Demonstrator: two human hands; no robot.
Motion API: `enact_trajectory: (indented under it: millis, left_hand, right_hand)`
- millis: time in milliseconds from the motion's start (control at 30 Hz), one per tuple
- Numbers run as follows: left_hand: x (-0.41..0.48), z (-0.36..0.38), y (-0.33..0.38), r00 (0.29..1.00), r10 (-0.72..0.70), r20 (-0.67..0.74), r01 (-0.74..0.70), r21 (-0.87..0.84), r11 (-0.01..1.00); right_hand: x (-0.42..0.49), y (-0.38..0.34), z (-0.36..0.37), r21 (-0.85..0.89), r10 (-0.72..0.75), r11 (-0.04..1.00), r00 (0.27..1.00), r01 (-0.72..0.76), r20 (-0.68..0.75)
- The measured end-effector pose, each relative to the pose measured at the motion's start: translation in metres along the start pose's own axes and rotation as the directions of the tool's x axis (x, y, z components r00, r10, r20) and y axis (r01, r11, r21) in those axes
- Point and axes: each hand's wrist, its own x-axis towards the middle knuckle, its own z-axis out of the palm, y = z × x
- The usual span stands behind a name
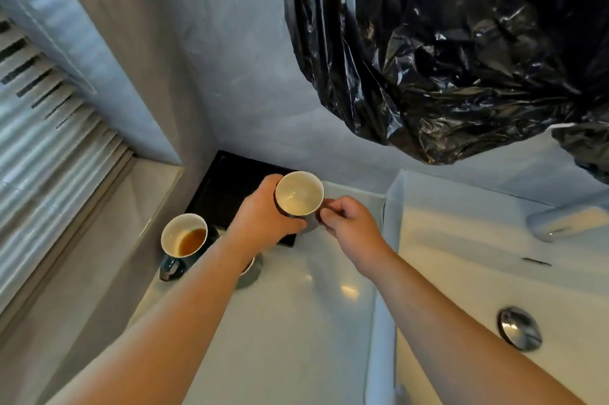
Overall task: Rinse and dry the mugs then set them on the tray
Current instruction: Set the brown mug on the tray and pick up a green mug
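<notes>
Head view: on the near tabletop [313, 305] we recorded a dark mug [183, 236] with brown liquid, standing left of the left forearm. Further on, the left grip [263, 216] was curled round a white-lined mug [298, 195], the right grip [349, 223] pinching its handle, at the right edge of the black tray [217, 193]. Farthest, a black plastic bag [445, 41] hung above.

Left hand [263, 215] and right hand [349, 223], arms outstretched, grip one mug [298, 193].
</notes>
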Motion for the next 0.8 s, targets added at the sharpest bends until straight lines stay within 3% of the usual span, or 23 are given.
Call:
enact_trajectory:
  millis: [100,367,800]
  left_hand:
    - [0.032,-0.027,-0.007,1.000,0.011,-0.004,-0.011,0.066,0.998]
    - [0.085,-0.054,-0.064,0.989,-0.107,-0.106,0.106,-0.019,0.994]
    - [0.099,-0.057,-0.099,0.966,-0.175,-0.189,0.185,0.036,0.982]
  right_hand:
    - [0.035,-0.017,0.023,0.029,-0.026,0.999,1.000,0.025,0.013]
    - [0.115,-0.022,0.091,-0.018,-0.008,1.000,0.993,0.010,0.114]
    - [0.146,-0.011,0.131,-0.075,-0.027,0.996,0.989,0.039,0.148]
